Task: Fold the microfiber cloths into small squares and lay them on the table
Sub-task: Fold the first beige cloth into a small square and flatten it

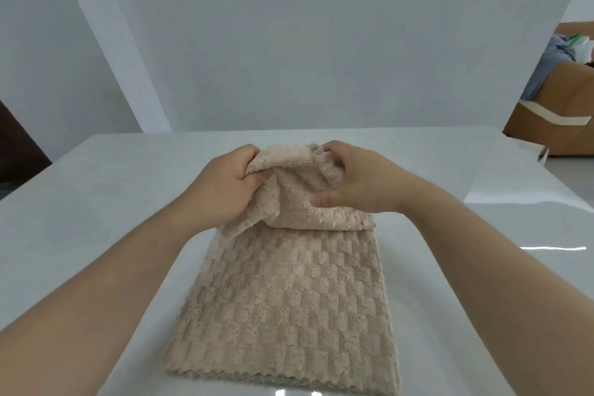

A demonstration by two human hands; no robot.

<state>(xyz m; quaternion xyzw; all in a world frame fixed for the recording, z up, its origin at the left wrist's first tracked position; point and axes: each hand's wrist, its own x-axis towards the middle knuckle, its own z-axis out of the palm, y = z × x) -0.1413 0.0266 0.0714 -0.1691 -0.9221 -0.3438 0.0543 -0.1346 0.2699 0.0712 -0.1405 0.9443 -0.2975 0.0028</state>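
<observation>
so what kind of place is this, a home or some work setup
Probably a plain work or recording setup, not clearly a home: a glossy white table holding one beige cloth, bare white wall panels behind it, and a taped cardboard box at the right edge.

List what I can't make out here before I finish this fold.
1. Far corners of the beige microfiber cloth: head view, bunched inside the left hand and right hand; alignment unknown.
2. Layer count of the cloth: head view, hidden under its top face.
3. Contents of the cardboard box: head view, cut off by the right edge and blurred.
</observation>
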